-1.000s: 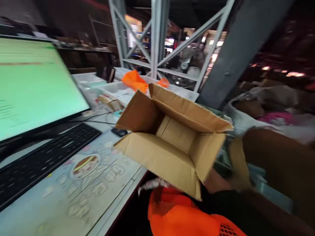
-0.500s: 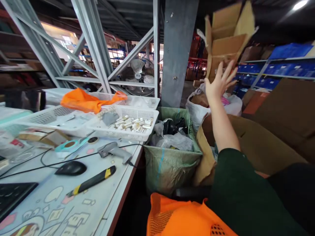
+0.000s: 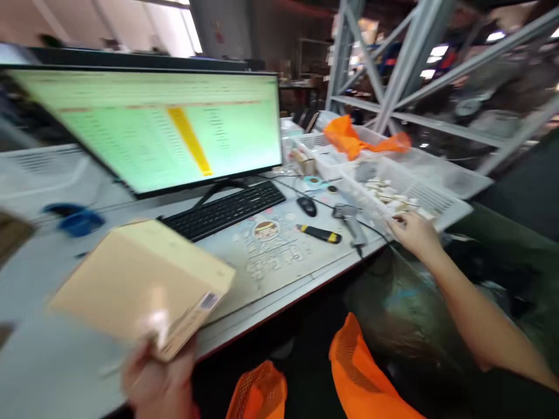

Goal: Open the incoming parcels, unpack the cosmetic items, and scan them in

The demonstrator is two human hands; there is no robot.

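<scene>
My left hand is at the bottom left, blurred by motion, gripping the near edge of a flat tan cardboard box that hovers over the desk's front edge. My right hand reaches out to the right end of the desk, fingers curled at the corner of a white basket of small parts, beside a grey barcode scanner. Nothing shows in that hand's fingers.
A monitor with a green screen, a black keyboard, a mouse and a black-and-yellow utility knife lie on the desk. Orange cloth lies in the far baskets. Grey steel racking rises behind. A blue tape dispenser sits left.
The open box my right hand tossed upward is gone from view. The view swung left to the monitor. My left hand now holds a closed tan box, and my right hand has dropped to the basket.
</scene>
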